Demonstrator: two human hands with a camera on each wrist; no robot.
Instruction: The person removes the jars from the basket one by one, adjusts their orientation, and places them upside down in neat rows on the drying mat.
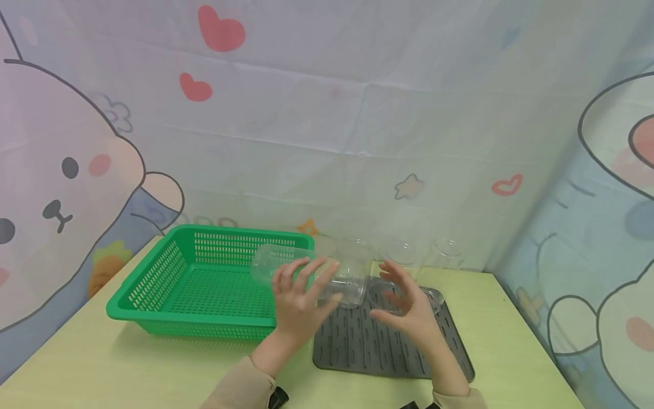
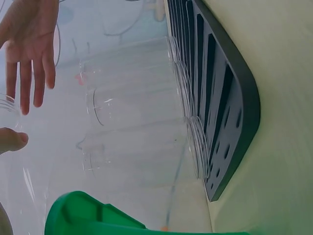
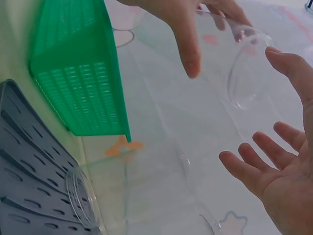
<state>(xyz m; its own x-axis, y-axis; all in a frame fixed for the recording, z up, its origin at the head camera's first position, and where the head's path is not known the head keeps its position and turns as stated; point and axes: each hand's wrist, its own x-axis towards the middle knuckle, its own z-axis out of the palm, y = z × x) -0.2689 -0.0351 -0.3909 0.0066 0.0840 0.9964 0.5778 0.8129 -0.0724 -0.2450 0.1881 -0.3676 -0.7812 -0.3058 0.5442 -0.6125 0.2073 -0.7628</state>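
My left hand (image 1: 298, 304) grips a clear jar (image 1: 271, 262), thumb on one side and fingers on the other. The jar lies sideways in the air, one end over the green basket's right rim, the other above the drying mat. My right hand (image 1: 416, 318) faces that other end with its fingers spread and relaxed. In the right wrist view the right thumb (image 3: 288, 63) overlaps the jar's round end (image 3: 249, 73); contact is unclear. Several clear jars (image 2: 137, 152) stand mouth down on the grey drying mat (image 1: 388, 355); see-through walls blur their outlines.
The green slotted basket (image 1: 199, 321) occupies the table's left half, close beside the mat. Behind the table hangs a printed cloth (image 1: 327, 113). The pale yellow table (image 1: 516, 341) extends past the mat on the right.
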